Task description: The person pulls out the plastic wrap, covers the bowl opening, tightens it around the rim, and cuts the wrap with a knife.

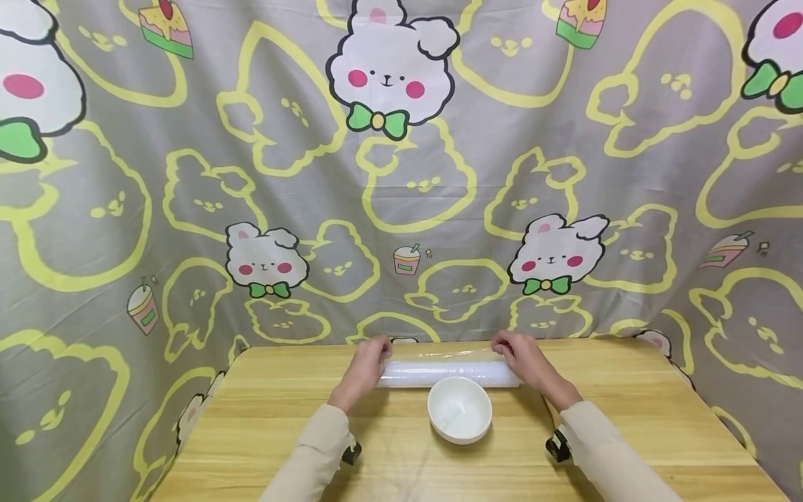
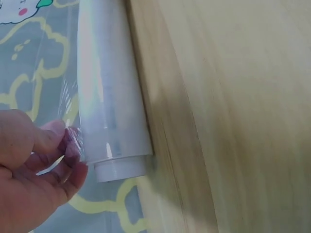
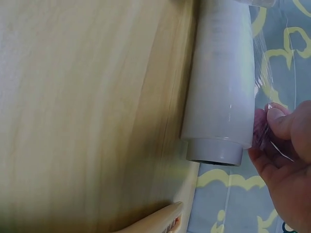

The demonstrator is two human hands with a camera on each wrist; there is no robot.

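A roll of cling film (image 1: 410, 374) lies crosswise near the table's far edge. My left hand (image 1: 364, 369) is at its left end, and my right hand (image 1: 530, 362) is at its right end. Between them a strip of clear film (image 1: 452, 353) stretches along the roll's far side. In the left wrist view, the thumb and fingers of my left hand (image 2: 29, 170) pinch the film's edge beside the roll (image 2: 109, 87). The right wrist view shows my right hand (image 3: 291, 155) pinching the film likewise, near the roll's core end (image 3: 216, 151).
A white bowl (image 1: 460, 411) stands just on the near side of the roll. Under my right forearm lies a pale tan, curved object (image 3: 160, 221) with a reddish marking, mostly cut off from view. A patterned curtain (image 1: 401, 195) hangs behind the wooden table (image 1: 270, 404).
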